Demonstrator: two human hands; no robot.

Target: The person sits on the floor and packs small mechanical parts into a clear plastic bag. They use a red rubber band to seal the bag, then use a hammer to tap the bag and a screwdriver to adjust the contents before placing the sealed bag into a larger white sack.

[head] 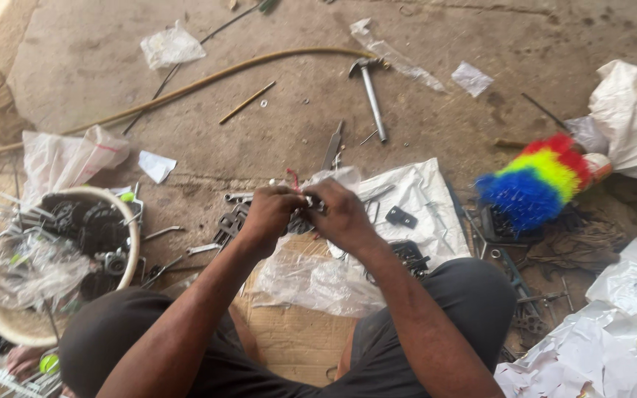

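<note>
My left hand (268,214) and my right hand (342,215) meet in front of me, low over the floor, both closed on a small shiny metal part (310,202) held between the fingertips. Its exact shape is hidden by my fingers. Under my hands lies a crumpled clear plastic bag (311,274) and a white woven sack (416,200) with small dark metal parts (401,217) on it. More metal brackets (228,225) lie just left of my left hand.
A hammer (370,90) and a yellow hose (186,88) lie on the concrete floor ahead. A round bowl (131,230) of metal parts stands at left. A rainbow-coloured brush (538,181) and white bags (634,118) sit at right. Cardboard (296,339) lies between my knees.
</note>
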